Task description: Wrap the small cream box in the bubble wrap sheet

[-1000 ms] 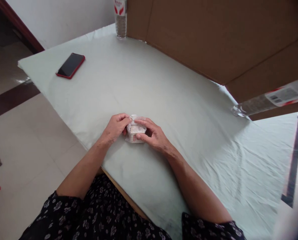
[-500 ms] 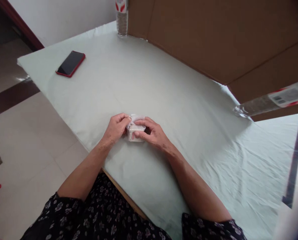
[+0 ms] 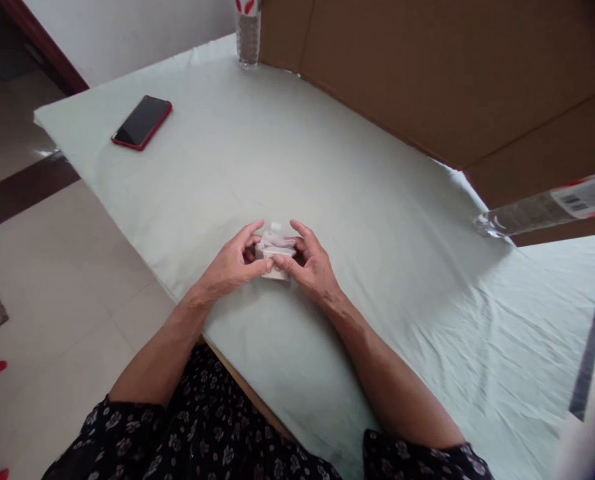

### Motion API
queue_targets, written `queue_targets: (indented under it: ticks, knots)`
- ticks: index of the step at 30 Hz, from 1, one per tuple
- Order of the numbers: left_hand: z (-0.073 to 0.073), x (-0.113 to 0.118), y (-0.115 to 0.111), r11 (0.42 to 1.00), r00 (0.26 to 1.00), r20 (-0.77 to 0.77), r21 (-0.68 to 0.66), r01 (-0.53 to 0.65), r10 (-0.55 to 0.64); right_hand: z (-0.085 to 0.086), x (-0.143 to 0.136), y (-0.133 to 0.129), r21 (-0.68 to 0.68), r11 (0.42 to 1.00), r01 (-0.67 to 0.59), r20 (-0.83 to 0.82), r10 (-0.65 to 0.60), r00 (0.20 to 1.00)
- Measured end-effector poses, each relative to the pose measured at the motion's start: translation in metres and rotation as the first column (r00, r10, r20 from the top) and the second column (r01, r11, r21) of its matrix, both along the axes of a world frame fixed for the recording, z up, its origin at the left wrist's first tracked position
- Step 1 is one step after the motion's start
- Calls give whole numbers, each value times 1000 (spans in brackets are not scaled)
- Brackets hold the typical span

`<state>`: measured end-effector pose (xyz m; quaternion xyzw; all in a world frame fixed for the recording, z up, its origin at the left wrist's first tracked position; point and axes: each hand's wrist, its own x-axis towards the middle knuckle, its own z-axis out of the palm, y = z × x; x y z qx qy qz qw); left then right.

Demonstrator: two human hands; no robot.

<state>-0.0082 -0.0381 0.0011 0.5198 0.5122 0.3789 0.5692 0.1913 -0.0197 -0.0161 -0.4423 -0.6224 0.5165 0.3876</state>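
Note:
A small whitish packet (image 3: 276, 272) with crumpled, translucent wrapping on top is between my two hands, near the front edge of the cloth-covered table. My left hand (image 3: 233, 264) grips its left side, thumb across the near face and index finger raised. On the right side my right hand (image 3: 313, 265) holds the same packet, its thumb also on the near face and its index finger lifted. The thumbs nearly meet and cover part of the packet. Some of the other fingers are hidden behind it.
A phone (image 3: 142, 123) in a red case lies at the table's far left. Large brown cardboard (image 3: 402, 73) stands at the back right, with a clear bottle (image 3: 248, 41) at its left end and another bottle (image 3: 532, 212) lying at its right. Pale green cloth (image 3: 207, 160) covers the table.
My left fingers have let go of the wrapping's top, and my left thumb has come down onto the packet's near face. Both index fingers are now raised. The view has shifted slightly.

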Motion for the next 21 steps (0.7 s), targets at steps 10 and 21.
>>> queue_targets:
  ticks: [10, 21]
  knots:
    - [2, 4, 2, 998, 973, 231, -50, 29, -17, -4, -5, -8, 41, 997, 64, 45, -65, 997]
    - [1, 6, 3, 995, 960, 279, -99, 22, 7, 13, -14, 40, -239, 970, 43, -196, -91, 976]
